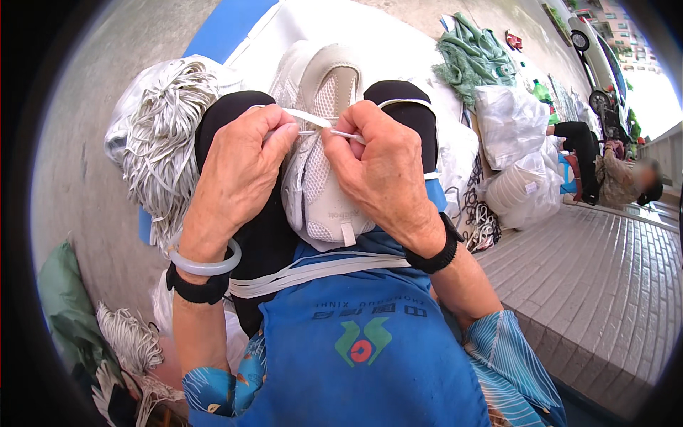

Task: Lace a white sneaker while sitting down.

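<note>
A pale cream mesh shoe (324, 192) lies between my knees, its heel toward me. Above the shoe, both hands pinch a white shoelace (307, 117). My left hand (245, 160) is closed on one stretch of the lace, thumb against the curled fingers. My right hand (380, 167) grips the lace near a thin white tip (347, 134). Between the two hands the lace runs close over the shoe's upper. Several more flat white laces (320, 271) lie across my lap on the blue apron (370, 320).
A big bundle of white laces (167, 128) hangs beside my left knee, and another (131, 338) lies lower left. White plastic bags (523, 185) and green netting (469, 57) are at the right. Another person (622, 178) sits at the far right near a parked car (597, 57).
</note>
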Demonstrator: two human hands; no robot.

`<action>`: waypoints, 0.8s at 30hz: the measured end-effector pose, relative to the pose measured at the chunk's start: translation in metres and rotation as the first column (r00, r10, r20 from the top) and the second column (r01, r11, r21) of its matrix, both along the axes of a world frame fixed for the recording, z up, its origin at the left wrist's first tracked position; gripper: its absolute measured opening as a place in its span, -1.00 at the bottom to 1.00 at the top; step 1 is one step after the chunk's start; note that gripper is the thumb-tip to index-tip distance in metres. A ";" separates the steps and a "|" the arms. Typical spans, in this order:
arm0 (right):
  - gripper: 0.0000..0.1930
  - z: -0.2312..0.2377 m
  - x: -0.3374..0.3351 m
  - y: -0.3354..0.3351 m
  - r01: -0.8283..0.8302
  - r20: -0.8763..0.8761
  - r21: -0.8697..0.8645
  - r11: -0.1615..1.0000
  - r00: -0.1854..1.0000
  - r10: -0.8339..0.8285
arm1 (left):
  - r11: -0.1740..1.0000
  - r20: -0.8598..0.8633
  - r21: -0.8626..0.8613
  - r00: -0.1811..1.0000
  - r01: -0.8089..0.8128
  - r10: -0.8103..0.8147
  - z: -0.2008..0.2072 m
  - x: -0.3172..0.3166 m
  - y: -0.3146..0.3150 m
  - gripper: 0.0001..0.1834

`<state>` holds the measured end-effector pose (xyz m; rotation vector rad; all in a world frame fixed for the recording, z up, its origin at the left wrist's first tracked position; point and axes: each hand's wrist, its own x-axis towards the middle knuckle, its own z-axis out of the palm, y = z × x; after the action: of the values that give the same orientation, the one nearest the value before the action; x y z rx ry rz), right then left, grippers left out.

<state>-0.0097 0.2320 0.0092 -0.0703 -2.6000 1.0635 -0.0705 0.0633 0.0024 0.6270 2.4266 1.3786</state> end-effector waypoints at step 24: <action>-0.87 -0.003 0.000 0.000 0.007 -0.032 -0.054 0.999 0.999 -0.008 | 0.996 -0.212 0.085 0.977 0.028 -0.010 -0.008 -0.003 0.020 -0.88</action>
<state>-0.0093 0.2320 0.0059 -0.0750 -2.5409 1.1227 -0.0739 0.0830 -0.0054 0.8571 2.5242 1.4862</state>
